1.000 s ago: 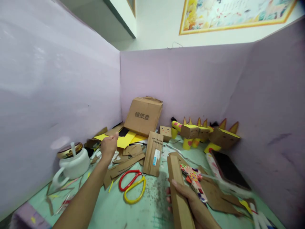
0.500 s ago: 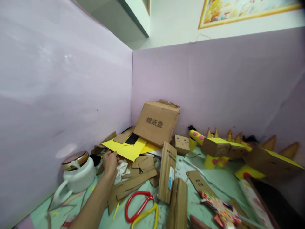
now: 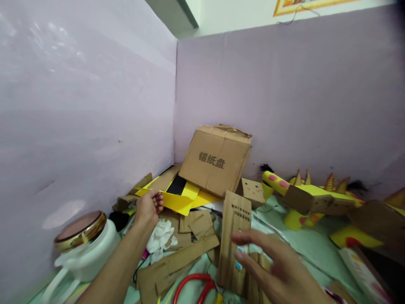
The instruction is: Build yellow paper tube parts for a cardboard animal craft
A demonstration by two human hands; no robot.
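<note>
My left hand reaches to the back left and curls its fingers under the edge of a yellow paper sheet, lifting it a little. The sheet lies under a brown cardboard box printed with dark characters. My right hand hovers low in front with its fingers spread and nothing in it, right beside an upright cardboard piece with a small label. A crumpled white tissue lies just below my left hand.
A white teapot with a gold-rimmed lid stands at the left. Red-handled scissors lie at the bottom edge. Flat cardboard strips cover the green table. Yellow-and-cardboard animal figures stand at the right. Lilac partition walls close in on all sides.
My left hand has reached forward and taken hold of the yellow sheet's edge. My right hand has let go of the long cardboard block and now hovers spread. The view has turned left.
</note>
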